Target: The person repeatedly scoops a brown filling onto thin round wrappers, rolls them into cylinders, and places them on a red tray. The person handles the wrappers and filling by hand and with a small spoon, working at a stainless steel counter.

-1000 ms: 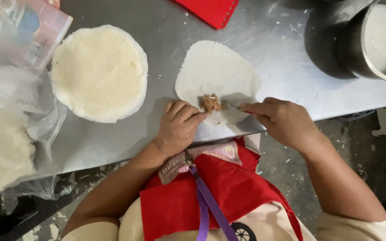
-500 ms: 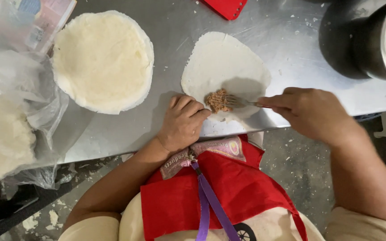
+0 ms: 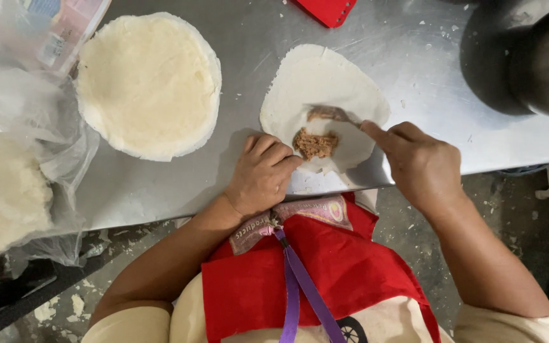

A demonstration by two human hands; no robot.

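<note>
- Where the grey steel tabletop (image 3: 414,57) nears its front edge, one thin round sheet of pale dough (image 3: 322,79) lies flat, between the two hands and reaching away from them.
- One small mound of brown minced filling (image 3: 315,144) sits on the near part of that sheet, just beside the left hand's fingertips.
- The left hand (image 3: 262,174) is curled, knuckles up, its fingertips pressing on the sheet's near edge; it grips nothing.
- The right hand (image 3: 417,162) is closed around a slim utensil (image 3: 332,114), forefinger stretched along it; the tip, smeared brown, rests on the dough just beyond the mound.
- One stack of round pale dough sheets (image 3: 149,86) lies well apart to the left.
- One dark metal pot (image 3: 528,57) stands at the far right, and one clear plastic bag (image 3: 14,165) at the left.
</note>
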